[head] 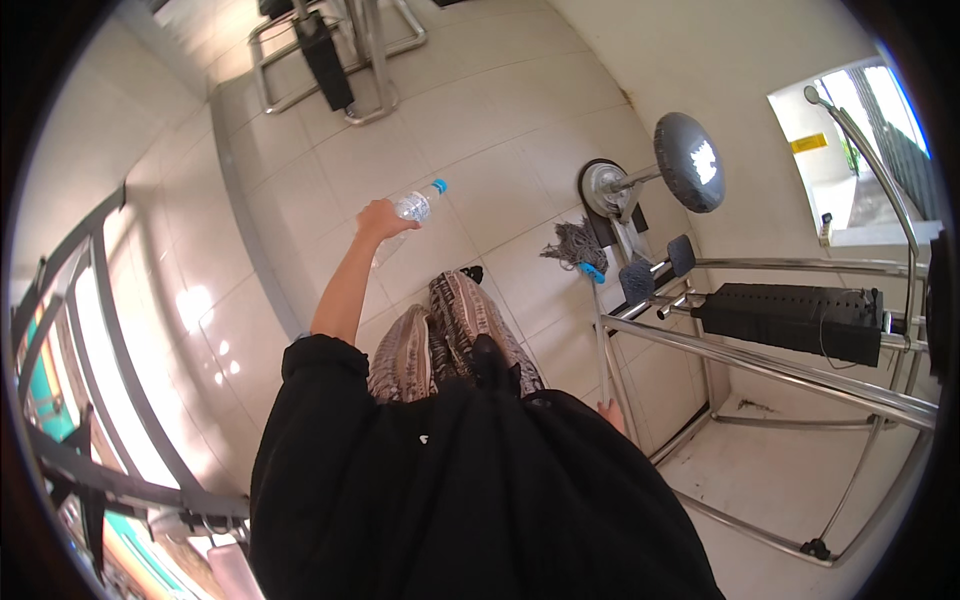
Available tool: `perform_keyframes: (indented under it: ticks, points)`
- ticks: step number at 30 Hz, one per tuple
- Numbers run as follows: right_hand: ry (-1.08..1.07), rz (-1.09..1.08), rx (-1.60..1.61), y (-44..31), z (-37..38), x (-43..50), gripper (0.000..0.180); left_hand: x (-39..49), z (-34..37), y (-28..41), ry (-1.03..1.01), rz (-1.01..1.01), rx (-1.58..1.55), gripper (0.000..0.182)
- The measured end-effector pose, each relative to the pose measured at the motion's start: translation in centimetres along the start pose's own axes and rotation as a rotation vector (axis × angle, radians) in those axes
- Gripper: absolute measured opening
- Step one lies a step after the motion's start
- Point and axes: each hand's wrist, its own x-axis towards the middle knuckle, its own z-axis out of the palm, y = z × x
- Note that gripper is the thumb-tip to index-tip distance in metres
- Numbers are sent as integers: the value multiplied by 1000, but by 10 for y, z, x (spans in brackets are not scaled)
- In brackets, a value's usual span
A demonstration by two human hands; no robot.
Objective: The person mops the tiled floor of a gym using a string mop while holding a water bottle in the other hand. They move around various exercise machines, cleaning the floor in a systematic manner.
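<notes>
My left hand is closed around a clear plastic bottle with a blue cap, held out in front of me over the tiles. The bottle tilts, its cap pointing away to the right. Low on my right side, my right hand shows only in part past my black top; its fingers are at the handle of a mop. At the far end of that handle, a blue clamp holds the grey string mop head, which lies on the floor near a machine's base.
Chrome-framed exercise equipment with a black weight stack stands at the right, beside a padded round seat on a post. Another chrome frame is at the far end. Dark metal railings run along the left. A wall opening is at right.
</notes>
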Motion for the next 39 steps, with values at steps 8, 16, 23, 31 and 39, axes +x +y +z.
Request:
perform_keyframes:
  ticks: [8, 16, 23, 31, 39]
  points:
    - [-7, -152, -137, 27, -29, -5, 43, -109, 41, -122, 173, -309, -188, 66]
    - [-100, -344, -137, 22, -48, -35, 40, -233, 71, -186, 562, -785, -420, 65]
    - [-127, -636, -127, -4, -53, 4, 40, -303, 67, -173, 847, -905, -457, 61]
    - [-138, -756, -268, -131, -36, 129, 47, -294, 101, -57, 1052, -695, -859, 45]
    - [-58, -772, -381, -179, -96, 255, 40, -287, 124, 89, 1087, -522, -1308, 32]
